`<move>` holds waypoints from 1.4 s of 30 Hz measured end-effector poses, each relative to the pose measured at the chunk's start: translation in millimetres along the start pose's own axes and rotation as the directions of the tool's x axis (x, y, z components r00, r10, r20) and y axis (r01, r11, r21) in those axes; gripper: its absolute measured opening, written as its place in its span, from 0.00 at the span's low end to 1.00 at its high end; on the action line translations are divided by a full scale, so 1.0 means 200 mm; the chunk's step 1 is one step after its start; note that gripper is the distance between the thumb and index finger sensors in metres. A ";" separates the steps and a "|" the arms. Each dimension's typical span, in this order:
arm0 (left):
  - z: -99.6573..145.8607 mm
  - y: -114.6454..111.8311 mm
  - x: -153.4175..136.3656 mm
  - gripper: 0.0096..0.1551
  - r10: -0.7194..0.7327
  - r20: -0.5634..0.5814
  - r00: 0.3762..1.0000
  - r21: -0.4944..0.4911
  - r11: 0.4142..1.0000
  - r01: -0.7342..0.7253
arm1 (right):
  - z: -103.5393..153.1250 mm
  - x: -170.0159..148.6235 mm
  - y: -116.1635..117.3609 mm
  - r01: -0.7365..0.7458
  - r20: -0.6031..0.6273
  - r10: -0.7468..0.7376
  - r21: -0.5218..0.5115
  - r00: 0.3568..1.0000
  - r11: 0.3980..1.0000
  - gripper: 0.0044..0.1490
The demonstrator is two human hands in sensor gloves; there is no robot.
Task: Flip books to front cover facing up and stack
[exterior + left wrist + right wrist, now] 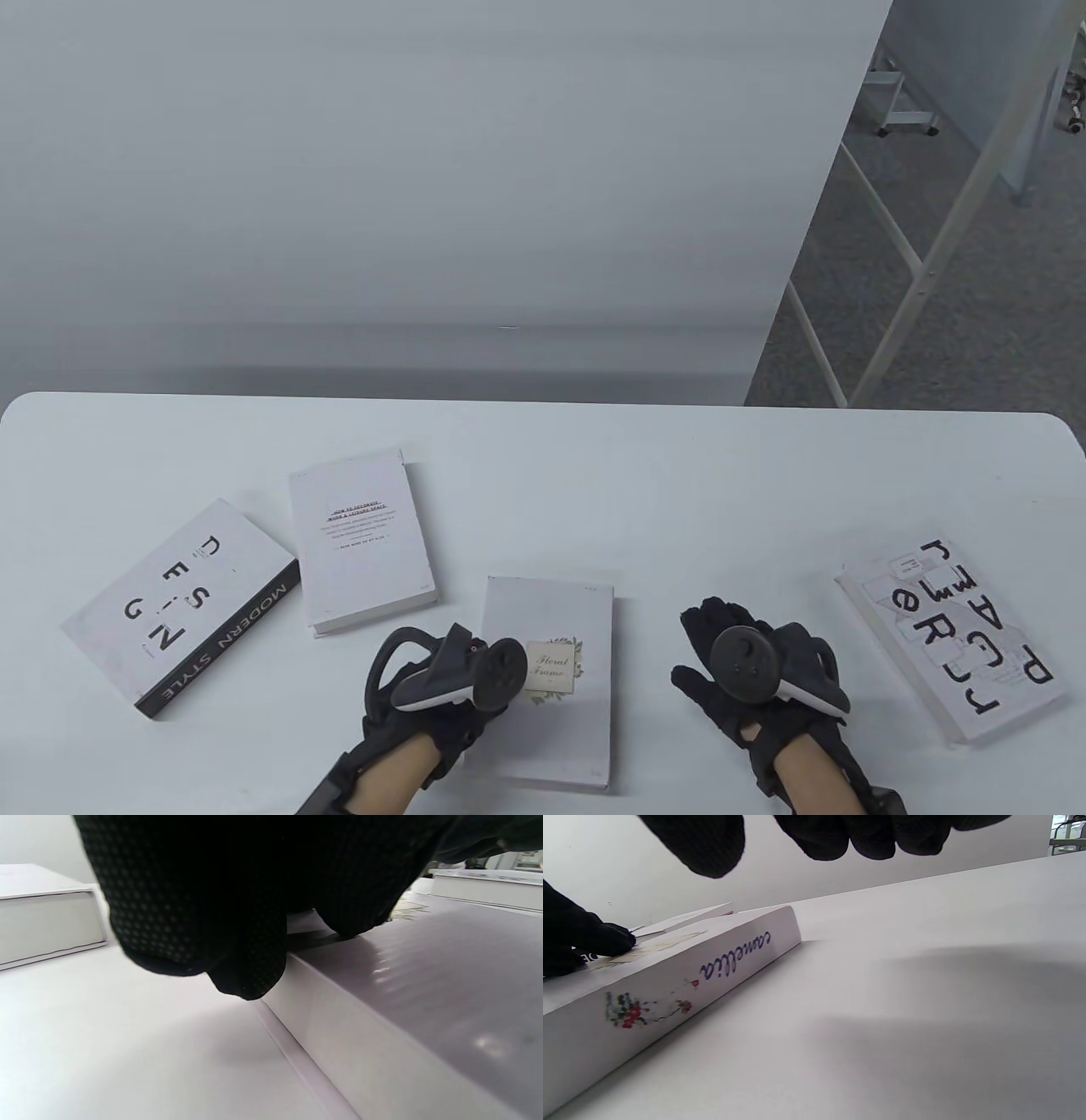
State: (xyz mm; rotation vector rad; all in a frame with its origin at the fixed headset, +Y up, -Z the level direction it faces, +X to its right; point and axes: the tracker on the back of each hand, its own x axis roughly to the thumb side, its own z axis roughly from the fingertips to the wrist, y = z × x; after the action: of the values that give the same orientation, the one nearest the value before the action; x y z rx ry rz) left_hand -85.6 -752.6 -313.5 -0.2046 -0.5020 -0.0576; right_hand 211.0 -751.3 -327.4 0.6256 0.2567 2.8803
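A white book with a "Floral Frame" label lies flat at the front middle of the table; its spine reads "camellia" in the right wrist view. My left hand rests on its left edge, with fingertips on the cover and over the side. My right hand hovers with spread fingers over bare table just right of this book, holding nothing. A "Modern Style Design" book lies at the left, a white book with small print next to it, and a large-lettered book at the right.
The white table has rounded corners and ends at a grey wall behind. Beyond its right back corner are white frame legs and carpet floor. The small-print book's side also shows in the left wrist view.
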 end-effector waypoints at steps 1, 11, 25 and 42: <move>0.00 0.00 0.03 0.26 -0.009 0.002 1.000 -0.010 1.000 0.009 | 0.00 0.01 0.01 0.011 0.003 -0.011 0.006 1.000 1.000 0.46; 0.00 0.00 0.21 0.29 0.026 -0.005 1.000 0.022 0.999 -0.026 | -0.02 0.06 0.07 0.063 -0.039 -0.061 0.048 0.997 0.997 0.43; -0.01 -0.10 -0.09 0.48 0.494 -0.216 0.842 0.052 0.867 -0.496 | -0.04 0.04 0.14 0.349 -0.175 -0.330 0.097 0.928 0.932 0.47; -0.05 -0.21 -0.13 0.43 0.726 -0.197 0.658 -0.035 0.666 -0.745 | -0.05 0.05 0.18 0.481 -0.148 -0.461 0.145 0.875 0.865 0.44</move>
State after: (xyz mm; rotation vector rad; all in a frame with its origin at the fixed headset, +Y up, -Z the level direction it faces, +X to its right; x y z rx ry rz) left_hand -108.4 -795.7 -326.9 -0.5049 -0.2126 0.7066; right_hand 192.9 -785.7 -324.5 0.3645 0.5990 2.4298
